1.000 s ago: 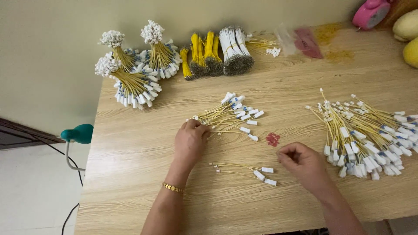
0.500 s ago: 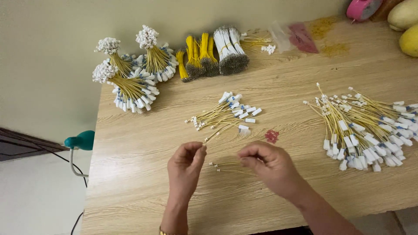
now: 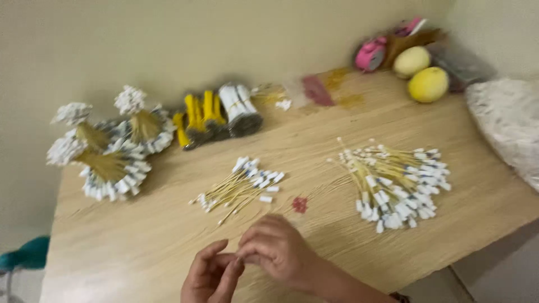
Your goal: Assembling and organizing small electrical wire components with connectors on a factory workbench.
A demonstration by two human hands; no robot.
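Fingers [image 3: 247, 259] of both hands meet at lower centre of the frame, pinched together; blur hides whatever they grip. Left hand [image 3: 212, 279] sits at the bottom edge, right hand [image 3: 278, 249] just beside and touching it. On the wooden counter [image 3: 168, 235], a small pile of yellow wires with white ends [image 3: 241, 188] lies just above the hands, a larger pile [image 3: 396, 182] to its right, tied bundles [image 3: 109, 148] at upper left. A small red piece [image 3: 300, 205] lies between the piles.

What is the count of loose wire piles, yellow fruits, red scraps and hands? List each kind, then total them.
loose wire piles: 2
yellow fruits: 2
red scrap: 1
hands: 2
Total: 7
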